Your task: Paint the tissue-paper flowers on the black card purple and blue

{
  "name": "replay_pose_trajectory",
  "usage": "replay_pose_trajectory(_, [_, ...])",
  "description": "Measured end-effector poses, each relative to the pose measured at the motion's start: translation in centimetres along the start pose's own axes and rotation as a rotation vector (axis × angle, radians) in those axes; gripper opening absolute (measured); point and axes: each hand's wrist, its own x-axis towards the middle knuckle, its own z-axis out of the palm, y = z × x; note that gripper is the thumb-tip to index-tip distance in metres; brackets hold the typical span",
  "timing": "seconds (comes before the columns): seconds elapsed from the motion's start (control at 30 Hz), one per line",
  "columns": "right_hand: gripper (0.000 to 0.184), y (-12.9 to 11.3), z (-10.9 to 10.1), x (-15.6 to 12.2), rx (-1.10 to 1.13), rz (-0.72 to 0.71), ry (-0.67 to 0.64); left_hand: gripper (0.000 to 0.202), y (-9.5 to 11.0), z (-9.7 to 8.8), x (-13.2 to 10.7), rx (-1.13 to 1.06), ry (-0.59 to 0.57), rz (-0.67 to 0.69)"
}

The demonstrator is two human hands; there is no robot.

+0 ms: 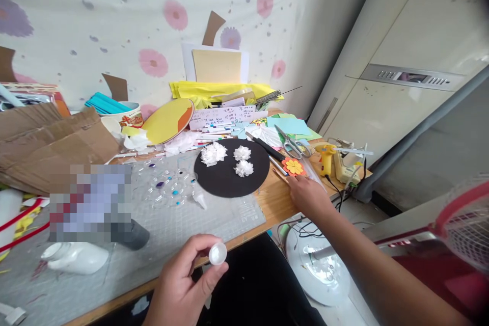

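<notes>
Near the table's front edge, my left hand (191,275) is closed round a small white cap (217,253), its round opening facing me. My right hand (310,194) reaches to the table's right side, its fingers closed at the end of a thin brush (280,175). Just beyond those fingers lies an orange and yellow paper flower (293,165). A black round board (225,183) lies at the middle, with white ruffled paper flowers (243,168) on it. A small white nozzle tip (200,200) rests beside the board. The white bottle (78,257) on its side has no cap on.
Clear and blue gems (174,192) are scattered on the grey cutting mat (237,219). Scissors (292,143), a black-handled knife (267,146) and a yellow glue gun (326,158) with cables lie at right. Cardboard (57,142) and a dark cylinder (132,234) are left.
</notes>
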Motion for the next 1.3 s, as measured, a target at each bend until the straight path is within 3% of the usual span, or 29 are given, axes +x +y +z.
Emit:
replay_pose_trajectory(0.17, [0.037, 0.1, -2.0, -1.6, 0.131, -0.037, 0.039, 0.013, -0.7, -0.8, -0.3, 0.037, 0.015, 0.047])
replay_pose_trajectory(0.27, [0.035, -1.0, -4.0, -4.0, 0.372, -0.134, 0.090, 0.013, -0.7, -0.8, -0.3, 0.020, 0.031, 0.054])
replay_pose_trajectory(0.37, [0.018, -4.0, -5.4, -6.2, 1.162, -0.338, 0.065, 0.013, -0.1, -0.6, -0.3, -0.030, 0.040, 0.094])
replay_pose_trajectory(0.43, [0.013, -6.4, -5.5, -7.1, 1.447, -0.401, 0.051, 0.013, 0.4, -0.6, -0.3, -0.043, 0.057, 0.142])
replay_pose_trajectory(0.5, [0.022, -8.5, -5.4, -7.7, 1.574, -0.457, 0.078, 0.012, 0.8, -0.8, -0.4, -0.025, 0.086, 0.186])
replay_pose_trajectory(0.6, [0.018, -10.5, -5.7, -8.3, 1.494, -0.564, 0.155, 0.011, 1.0, -1.4, -0.9, 0.007, 0.123, 0.199])
replay_pose_trajectory(0.83, [0.018, -13.3, -8.9, -8.4, 0.901, -0.892, 0.249, 0.019, 0.3, -2.8, -2.0, -0.024, 0.147, 0.169])
replay_pose_trajectory(0.97, [0.013, -14.3, -9.2, -8.4, 0.735, -0.954, 0.303, 0.019, 0.1, -3.1, -2.3, -0.057, 0.113, 0.158])
replay_pose_trajectory(1.07, [0.013, -14.6, -9.2, -8.4, 0.725, -0.934, 0.298, 0.019, 0.3, -3.4, -2.2, -0.041, 0.089, 0.190])
replay_pose_trajectory(1.3, [0.014, -14.5, -9.2, -7.4, 0.929, -0.856, 0.182, 0.016, 1.6, -4.1, -1.8, 0.056, 0.029, 0.299])
